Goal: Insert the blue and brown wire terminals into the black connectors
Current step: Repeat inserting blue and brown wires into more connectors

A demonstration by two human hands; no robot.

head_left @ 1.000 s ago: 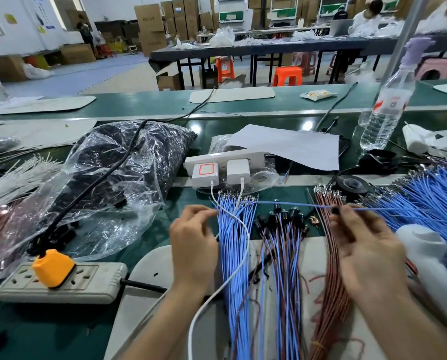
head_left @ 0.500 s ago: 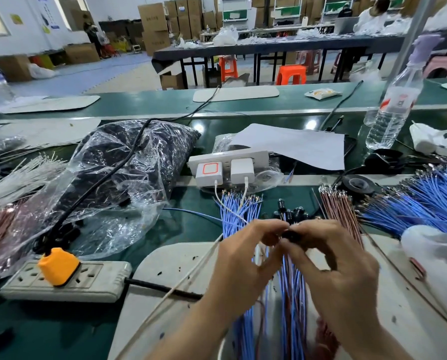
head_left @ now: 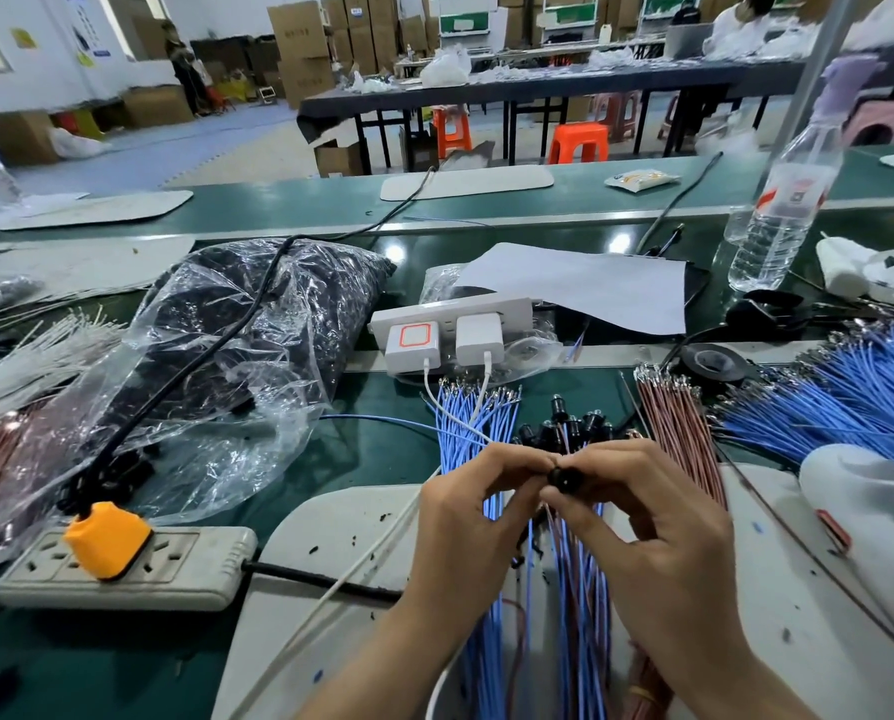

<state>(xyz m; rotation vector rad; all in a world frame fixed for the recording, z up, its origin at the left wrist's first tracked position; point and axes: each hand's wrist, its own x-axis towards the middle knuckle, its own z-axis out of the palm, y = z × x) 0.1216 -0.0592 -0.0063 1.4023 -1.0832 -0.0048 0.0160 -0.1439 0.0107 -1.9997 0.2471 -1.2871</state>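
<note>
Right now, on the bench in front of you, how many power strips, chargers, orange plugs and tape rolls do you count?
Power strips: 2, the grey power strip and the white power strip
Chargers: 2, the red-square charger and the plain charger, both plugged into the white strip
Orange plug: 1, in the grey strip
Black tape roll: 1
Total: 6
</note>
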